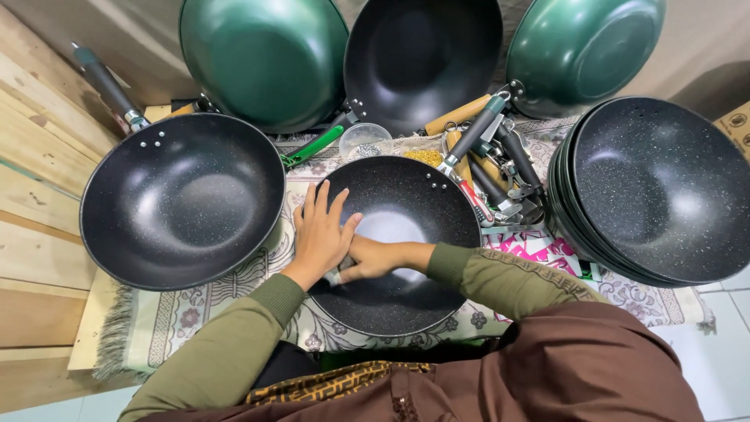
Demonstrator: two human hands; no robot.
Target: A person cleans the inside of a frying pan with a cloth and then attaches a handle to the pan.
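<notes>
A black speckled wok [406, 305] lies on a patterned cloth in front of me. My left hand [322, 232] rests flat on its left rim, fingers spread and pointing away from me. My right hand [373, 258] reaches across inside the wok toward that rim, fingers curled around a small grey part that is mostly hidden under the left hand. Both arms wear olive green sleeves.
Another black wok with a handle [181, 200] sits to the left. A stack of black woks [660, 191] stands at right. Green and black woks [266, 59] lean at the back. Loose handles [492, 168], a clear plastic cup [364, 141] and small brass screws lie behind.
</notes>
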